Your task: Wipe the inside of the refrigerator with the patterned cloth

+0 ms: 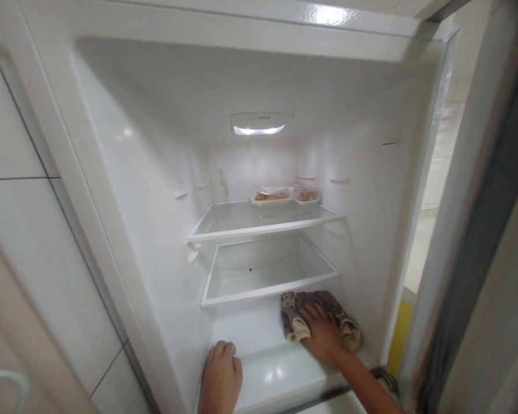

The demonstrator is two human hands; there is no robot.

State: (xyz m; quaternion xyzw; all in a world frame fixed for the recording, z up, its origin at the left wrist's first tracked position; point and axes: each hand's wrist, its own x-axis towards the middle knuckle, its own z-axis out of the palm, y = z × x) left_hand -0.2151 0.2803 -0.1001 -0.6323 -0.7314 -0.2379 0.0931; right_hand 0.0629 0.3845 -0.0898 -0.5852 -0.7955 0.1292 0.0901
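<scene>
Inside an open white refrigerator, my right hand (323, 336) presses on a bunched dark brown and beige cloth (334, 305) at the right of the bottom floor. Its fingers curve over the top of the cloth. My left hand (221, 374) is at the lower left, close to the inner left wall, with its fingers curled in. Nothing shows in that hand, and its palm side is hidden. Beneath both hands lies the glossy white refrigerator floor (263, 356), with a raised step towards the front.
Two glass shelves with white rims, the upper shelf (237, 217) and the lower shelf (242, 276), jut out above the hands. Wrapped food trays (273, 195) sit at the back of the upper one. The open door (470, 241) stands at the right; a tiled wall (38, 230) is at the left.
</scene>
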